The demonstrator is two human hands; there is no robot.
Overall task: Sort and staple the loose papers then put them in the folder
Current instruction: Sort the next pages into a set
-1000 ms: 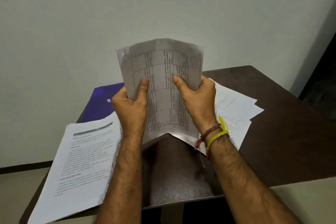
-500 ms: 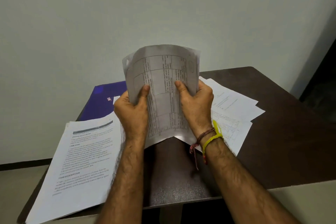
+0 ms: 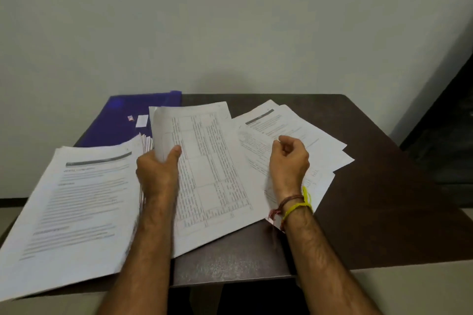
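Observation:
A sheet printed with a table point(image 3: 212, 169) lies low over the middle of the dark table point(image 3: 384, 199). My left hand point(image 3: 158, 171) grips its left edge, thumb on top. My right hand point(image 3: 289, 158) hovers just right of the sheet with its fingers curled and nothing in them, above a fan of loose printed papers point(image 3: 307, 135). A thick stack of printed pages point(image 3: 76, 202) lies at the left and overhangs the table's front edge. A purple folder point(image 3: 122, 120) lies flat at the back left, partly under the papers. No stapler is in view.
The table stands against a plain pale wall. Its front edge runs just below the papers, and its right half is bare dark wood. A dark opening shows at the far right.
The table-printed sheets have dropped from upright in both hands to nearly flat on the table. My right hand has let go and moved right; my left hand still grips the left edge.

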